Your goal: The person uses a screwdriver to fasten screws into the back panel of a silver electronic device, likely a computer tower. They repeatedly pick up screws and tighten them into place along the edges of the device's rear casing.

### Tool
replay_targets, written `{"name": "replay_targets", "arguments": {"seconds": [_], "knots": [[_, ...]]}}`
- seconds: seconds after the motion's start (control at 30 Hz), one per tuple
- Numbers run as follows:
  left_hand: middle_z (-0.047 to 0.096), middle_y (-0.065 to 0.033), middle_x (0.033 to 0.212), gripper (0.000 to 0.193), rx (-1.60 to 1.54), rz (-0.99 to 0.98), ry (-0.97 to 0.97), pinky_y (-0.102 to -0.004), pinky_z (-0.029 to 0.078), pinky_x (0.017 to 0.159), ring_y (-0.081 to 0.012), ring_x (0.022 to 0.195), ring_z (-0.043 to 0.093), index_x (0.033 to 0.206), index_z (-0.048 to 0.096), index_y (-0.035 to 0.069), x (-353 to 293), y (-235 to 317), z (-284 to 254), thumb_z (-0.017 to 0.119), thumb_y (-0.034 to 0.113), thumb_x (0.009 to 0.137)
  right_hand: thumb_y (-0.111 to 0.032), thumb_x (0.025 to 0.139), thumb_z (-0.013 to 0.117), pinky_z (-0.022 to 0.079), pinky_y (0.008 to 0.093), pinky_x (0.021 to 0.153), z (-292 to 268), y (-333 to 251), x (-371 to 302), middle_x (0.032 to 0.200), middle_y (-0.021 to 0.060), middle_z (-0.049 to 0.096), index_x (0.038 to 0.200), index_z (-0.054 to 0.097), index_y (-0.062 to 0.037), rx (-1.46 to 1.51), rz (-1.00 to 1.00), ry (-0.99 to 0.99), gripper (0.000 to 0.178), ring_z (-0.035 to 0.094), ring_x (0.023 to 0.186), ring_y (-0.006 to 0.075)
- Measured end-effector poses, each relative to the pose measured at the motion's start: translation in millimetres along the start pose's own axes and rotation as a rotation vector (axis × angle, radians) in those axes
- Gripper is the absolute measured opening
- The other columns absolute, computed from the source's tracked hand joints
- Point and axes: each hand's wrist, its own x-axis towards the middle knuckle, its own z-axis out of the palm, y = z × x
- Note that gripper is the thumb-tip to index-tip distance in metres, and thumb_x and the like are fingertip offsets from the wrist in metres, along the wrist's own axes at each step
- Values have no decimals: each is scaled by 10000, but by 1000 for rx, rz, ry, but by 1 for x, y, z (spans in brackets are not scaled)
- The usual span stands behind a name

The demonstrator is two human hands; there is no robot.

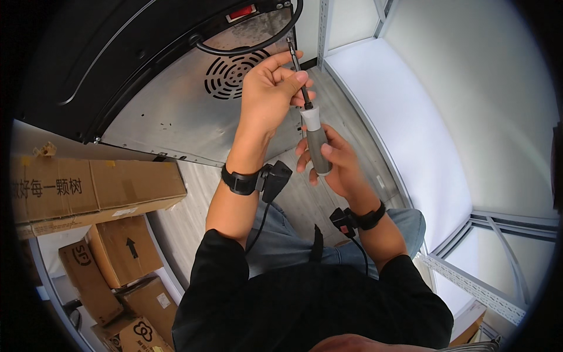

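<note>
A screwdriver [318, 144] with a grey handle and a long dark shaft points up and away from me. My left hand [268, 91] is closed in a pinch around its shaft, thumb and fingers near the middle. Lower down, my right hand [341, 165] holds the handle with its thumb on the near side and the fingers curled behind. The screwdriver's tip lies close to the right edge of a metal panel [176, 117] on a large black appliance [76, 53]. Whether the tip touches a screw, I cannot tell. A black cable [246, 53] loops just left of the tip.
The panel has a round slotted vent [226, 82], with a red switch [241, 13] above it. Cardboard boxes [132, 182] are stacked at the left. White metal shelving [404, 117] stands to the right, and grey wood-look floor [187, 205] lies between. Black wrist straps with wired devices sit on both forearms.
</note>
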Motion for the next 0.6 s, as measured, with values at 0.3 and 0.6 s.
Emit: {"name": "replay_targets", "arguments": {"seconds": [0.3,0.6], "knots": [[696,-113,843,308,-83,-50,19,-206,493,537,-161,690,686,1203,501,-39,-3,9,7,565,62,919,-48,833,668,532,257,652,-2,10,-1,1064,110,581,1303,402,-8,-291,-150,160,541,601,884,142],[682,-82,785,291,15,13,62,-202,467,513,-130,613,649,1152,546,-27,-1,2,9,596,151,927,17,792,695,505,222,614,0,14,1,1049,84,548,1231,441,-16,-417,-249,224,508,561,855,99]]}}
